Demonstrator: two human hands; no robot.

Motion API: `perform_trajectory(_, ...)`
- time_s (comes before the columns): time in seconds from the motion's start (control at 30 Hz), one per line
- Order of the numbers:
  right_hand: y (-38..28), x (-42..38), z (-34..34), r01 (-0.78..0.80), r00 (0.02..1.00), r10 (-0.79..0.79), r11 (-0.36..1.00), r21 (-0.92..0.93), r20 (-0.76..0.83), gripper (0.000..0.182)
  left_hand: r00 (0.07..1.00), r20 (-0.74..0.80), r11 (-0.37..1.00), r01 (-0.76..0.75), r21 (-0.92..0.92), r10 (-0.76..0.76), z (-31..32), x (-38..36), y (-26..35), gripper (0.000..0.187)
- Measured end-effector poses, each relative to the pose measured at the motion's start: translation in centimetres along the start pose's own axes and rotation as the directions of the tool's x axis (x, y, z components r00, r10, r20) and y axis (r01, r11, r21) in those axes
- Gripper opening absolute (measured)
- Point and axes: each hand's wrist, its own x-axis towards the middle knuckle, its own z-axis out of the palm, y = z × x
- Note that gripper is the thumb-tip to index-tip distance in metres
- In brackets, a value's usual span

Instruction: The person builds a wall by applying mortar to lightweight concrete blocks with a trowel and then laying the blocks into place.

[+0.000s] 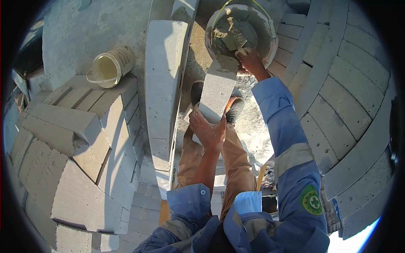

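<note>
The left hand (pixel 207 130) grips the near end of a grey block (pixel 217 90), fingers curled over its edge and closed on it, holding the block tilted so that its far end points up toward a mortar bucket (pixel 266 31). The right hand (pixel 249 60) is at that far end, just beside the bucket's rim, with its fingers closed around a trowel (pixel 234 37) whose blade lies in the wet grey mortar (pixel 225 28) inside the bucket. A smear of mortar already covers the top end of the block (pixel 225 63), right under the right hand. The block hangs over the person's knees, above 2 shoes (pixel 234 110) that stand on the dusty floor (pixel 255 126). Both arms wear blue sleeves; the right sleeve (pixel 291 143) has a pale band and a green badge (pixel 311 200) near the shoulder. To the left of the block runs a low wall (pixel 162 84) of the same grey blocks, seen from above and near the left hand. Further left, more blocks are stacked in a pile (pixel 76 139), and an empty yellowish bucket (pixel 110 66) lies tipped on its side on top of them. To the right, laid blocks (pixel 346 101) curve away in rows.
</note>
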Motion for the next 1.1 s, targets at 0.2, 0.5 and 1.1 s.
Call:
perform_trajectory(0.2,3.2,-3.5,-0.4,0.049,0.998,-0.036,0.960,0.275,-0.053,0.047,0.996,0.079,0.999,0.043,0.033,-0.045,0.0,-0.1,0.9,0.098)
perform_trajectory(0.5,1.8,-18.1,-5.0,0.268,0.865,-0.290,0.957,-0.112,-0.408,0.046,0.994,0.104,0.992,0.025,0.127,-0.038,-0.2,-0.2,2.0,0.092)
perform_trajectory(1.1,-3.5,-31.3,-11.8,0.337,0.847,-0.526,0.642,-0.689,-0.076,0.046,0.997,0.075,0.987,-0.044,0.154,0.033,0.5,-0.8,2.8,0.093)
